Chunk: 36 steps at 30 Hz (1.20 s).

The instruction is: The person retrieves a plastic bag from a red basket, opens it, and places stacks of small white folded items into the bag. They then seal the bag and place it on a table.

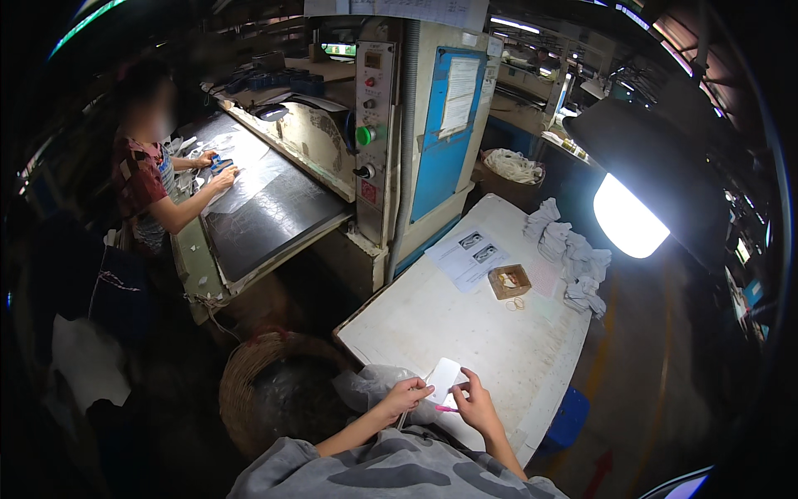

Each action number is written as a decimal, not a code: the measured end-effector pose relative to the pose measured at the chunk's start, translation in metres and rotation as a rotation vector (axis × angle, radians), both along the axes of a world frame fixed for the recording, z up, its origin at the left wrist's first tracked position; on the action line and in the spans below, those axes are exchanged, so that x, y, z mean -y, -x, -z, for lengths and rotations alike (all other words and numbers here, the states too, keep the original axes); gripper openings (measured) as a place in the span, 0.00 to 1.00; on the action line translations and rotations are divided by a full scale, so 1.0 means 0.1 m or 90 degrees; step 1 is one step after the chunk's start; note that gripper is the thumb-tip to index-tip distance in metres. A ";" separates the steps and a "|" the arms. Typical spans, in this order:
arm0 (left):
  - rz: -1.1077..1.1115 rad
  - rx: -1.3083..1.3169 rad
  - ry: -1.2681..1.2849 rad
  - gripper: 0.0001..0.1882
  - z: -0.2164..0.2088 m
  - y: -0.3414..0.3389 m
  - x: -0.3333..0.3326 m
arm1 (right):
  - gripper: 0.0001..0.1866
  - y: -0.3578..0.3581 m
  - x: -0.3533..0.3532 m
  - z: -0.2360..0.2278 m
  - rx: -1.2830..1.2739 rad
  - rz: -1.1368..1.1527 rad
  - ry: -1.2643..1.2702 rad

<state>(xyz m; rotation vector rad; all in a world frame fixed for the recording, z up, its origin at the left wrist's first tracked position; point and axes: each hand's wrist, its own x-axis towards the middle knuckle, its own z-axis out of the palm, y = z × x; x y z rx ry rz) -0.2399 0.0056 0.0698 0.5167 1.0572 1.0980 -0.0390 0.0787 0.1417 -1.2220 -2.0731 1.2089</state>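
A small flat white piece, like a card or folded cloth, is held up over the near edge of the white table. My left hand pinches its left side between thumb and fingers. On the opposite side, my right hand has its fingers closed at the piece's edge. A slim pink thing shows below the piece beside my right fingers; I cannot make out its kind. Clear crumpled plastic lies at the table edge by my left hand.
On the white table are printed sheets, a small box, rubber bands and piled grey-white gloves. A wicker basket stands left. A lit lamp hangs right. Across, a person works at a dark-topped bench.
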 end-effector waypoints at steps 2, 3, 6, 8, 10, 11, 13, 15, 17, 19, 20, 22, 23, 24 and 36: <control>-0.002 -0.051 0.000 0.12 0.13 -0.02 -0.05 | 0.28 0.05 0.00 0.10 0.011 0.002 0.049; -0.007 -0.075 -0.008 0.13 0.18 -0.02 -0.07 | 0.28 0.06 0.00 0.15 0.003 -0.002 0.073; 0.005 -0.312 -0.165 0.14 0.26 0.00 -0.06 | 0.23 0.11 0.03 0.27 0.030 0.017 0.127; 0.079 -0.427 -0.109 0.14 0.23 0.04 -0.01 | 0.21 0.11 0.03 0.36 0.022 0.024 0.093; 0.150 -0.578 -0.138 0.14 0.18 0.07 0.03 | 0.19 0.08 0.01 0.47 0.049 0.041 0.051; 0.167 -0.620 -0.141 0.15 0.15 0.07 0.04 | 0.19 0.05 0.01 0.53 0.077 0.054 0.025; 0.178 -0.713 -0.150 0.19 0.13 0.07 0.04 | 0.18 -0.01 -0.01 0.67 0.127 0.080 -0.012; 0.235 -0.691 -0.201 0.24 0.16 0.07 -0.01 | 0.17 -0.07 -0.01 0.82 0.171 0.108 -0.028; 0.306 -0.704 -0.215 0.28 0.26 0.08 -0.05 | 0.16 -0.12 0.01 0.95 0.231 0.105 0.000; 0.384 -0.764 -0.189 0.31 0.40 0.10 -0.09 | 0.17 -0.16 0.02 1.03 0.323 0.096 0.024; 0.406 -0.741 -0.145 0.31 0.47 0.11 -0.07 | 0.17 -0.19 0.03 1.06 0.337 0.088 0.022; 0.375 -0.737 -0.150 0.31 0.60 0.14 -0.05 | 0.18 -0.22 0.06 1.08 0.360 0.079 0.009; 0.365 -0.733 -0.153 0.31 0.65 0.16 -0.04 | 0.18 -0.24 0.07 1.08 0.354 0.084 -0.003; 0.350 -0.733 -0.168 0.30 0.69 0.17 -0.03 | 0.18 -0.24 0.09 1.06 0.348 0.088 -0.014; 0.277 -0.609 -0.222 0.19 0.46 -0.02 0.14 | 0.19 -0.14 0.24 0.81 0.340 0.079 -0.065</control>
